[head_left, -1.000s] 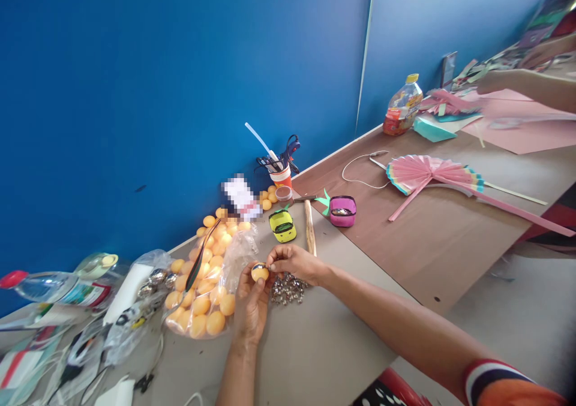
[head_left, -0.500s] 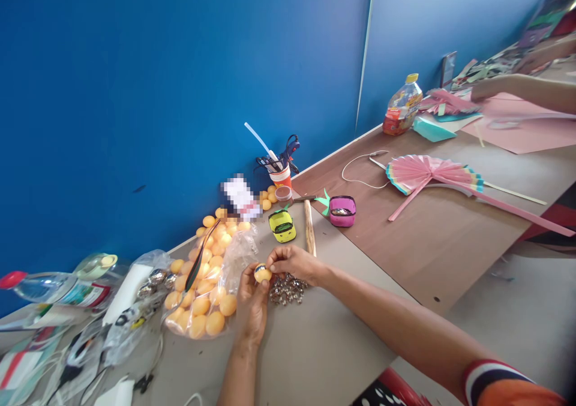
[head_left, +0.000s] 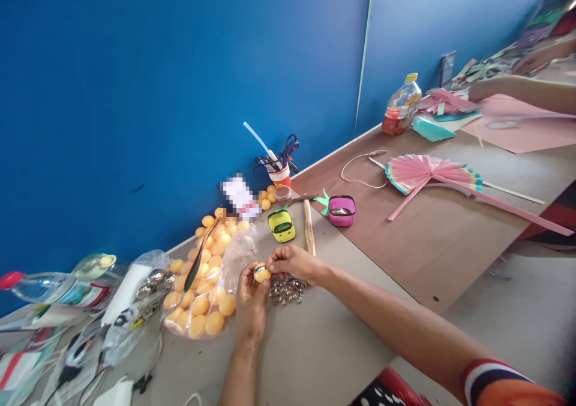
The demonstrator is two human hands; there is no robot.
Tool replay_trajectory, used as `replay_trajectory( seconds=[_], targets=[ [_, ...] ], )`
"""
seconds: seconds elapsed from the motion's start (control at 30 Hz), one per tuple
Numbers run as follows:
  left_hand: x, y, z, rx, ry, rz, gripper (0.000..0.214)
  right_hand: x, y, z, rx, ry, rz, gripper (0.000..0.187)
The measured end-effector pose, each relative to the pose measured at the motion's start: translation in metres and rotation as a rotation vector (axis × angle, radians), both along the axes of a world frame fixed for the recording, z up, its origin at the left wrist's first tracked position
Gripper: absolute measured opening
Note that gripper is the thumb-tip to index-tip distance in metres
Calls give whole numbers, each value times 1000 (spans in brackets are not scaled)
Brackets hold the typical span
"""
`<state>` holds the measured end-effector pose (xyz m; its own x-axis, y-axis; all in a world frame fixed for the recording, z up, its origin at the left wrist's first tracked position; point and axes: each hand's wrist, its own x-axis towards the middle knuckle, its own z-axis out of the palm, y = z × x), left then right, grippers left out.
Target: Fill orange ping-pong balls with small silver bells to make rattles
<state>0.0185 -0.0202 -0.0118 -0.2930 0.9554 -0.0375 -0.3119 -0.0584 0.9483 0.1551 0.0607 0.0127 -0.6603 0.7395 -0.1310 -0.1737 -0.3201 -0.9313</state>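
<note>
On my feed the left hand (head_left: 252,313) grips a banded orange ball (head_left: 261,274) between thumb and fingers, and the right hand (head_left: 294,264) has its fingertips together at the ball's right side, though I cannot tell whether they pinch anything. Just right of the ball I see a heap of small metal pieces (head_left: 288,291), left of it a bag of orange balls (head_left: 200,305), and beyond it a yellow-green pouch (head_left: 281,226), then a paper cup (head_left: 281,176)
</note>
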Motion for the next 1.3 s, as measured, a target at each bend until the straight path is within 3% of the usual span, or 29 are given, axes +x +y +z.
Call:
replay_trajectory(
  seconds=[0.37, 0.83, 1.13, 1.3],
  targets=[
    [-1, 0, -2, -6, 135, 46, 45, 2, -1, 5, 18, -103, 4, 1],
    [-1, 0, -10, 40, 360, 102, 45, 4, 6, -1, -177, -105, 34, 10],
    [-5, -2, -17, 63, 443, 78, 44, 4, 8, -3, -151, -143, 40, 12],
    [-6, -3, -19, 47, 459, 71, 45, 5, 7, -2, -39, -229, 37, 12]
  ],
)
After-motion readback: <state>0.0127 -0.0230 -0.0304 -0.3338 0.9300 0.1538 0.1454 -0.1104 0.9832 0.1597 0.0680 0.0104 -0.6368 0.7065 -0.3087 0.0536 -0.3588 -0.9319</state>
